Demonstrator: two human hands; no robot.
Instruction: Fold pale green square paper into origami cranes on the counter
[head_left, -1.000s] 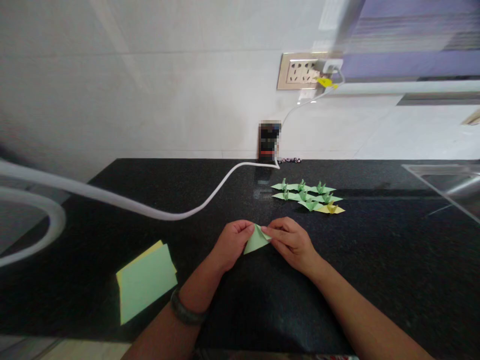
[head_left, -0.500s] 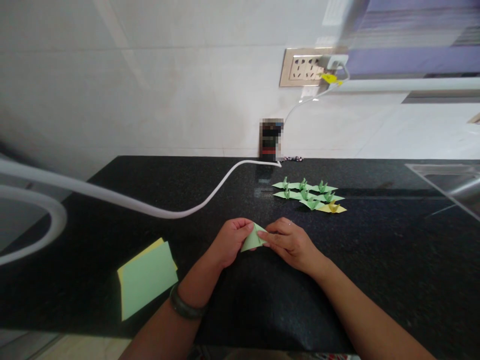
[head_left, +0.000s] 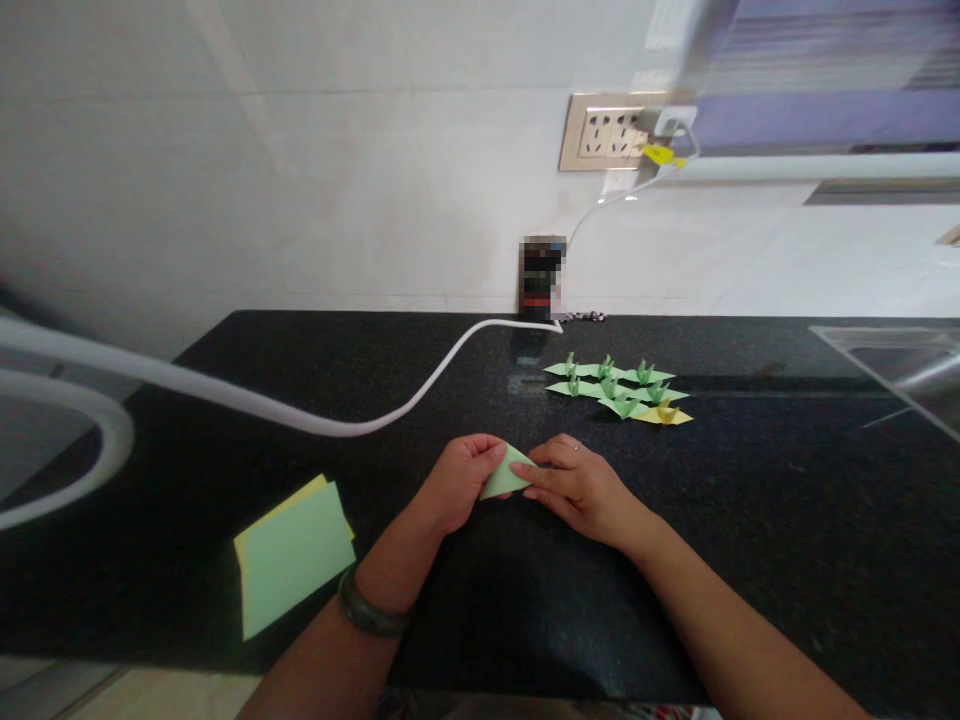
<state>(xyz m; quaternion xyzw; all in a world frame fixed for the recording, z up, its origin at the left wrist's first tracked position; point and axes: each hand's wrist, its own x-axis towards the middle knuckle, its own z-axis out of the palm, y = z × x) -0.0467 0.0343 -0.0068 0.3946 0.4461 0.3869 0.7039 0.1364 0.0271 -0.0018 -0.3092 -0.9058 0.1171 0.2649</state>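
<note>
A small folded piece of light green paper point(head_left: 505, 474), roughly triangular, is held between both hands above the black countertop. My left hand point(head_left: 463, 484) pinches its left side, thumb on top. From the right, my right hand point(head_left: 581, 490) grips the other side, with fingers pressed on the paper's face. Beyond the hands, several green folded paper cranes point(head_left: 609, 388) stand in close rows, with one yellow paper crane point(head_left: 666, 413) at the front right. To the left of my left forearm lies a stack of green and yellow paper sheets point(head_left: 296, 565).
A white cable point(head_left: 360, 428) arcs over the left of the black countertop point(head_left: 202, 420). Against the wall stands a phone-like device point(head_left: 541, 278), pixelated, below a wall socket point(head_left: 611, 133) with a plug. A sink edge point(head_left: 877, 375) is at the right.
The right fingers have shifted slightly on the green paper, and the slit-like fold line in its middle no longer shows. Both hands stay in nearly the same place.
</note>
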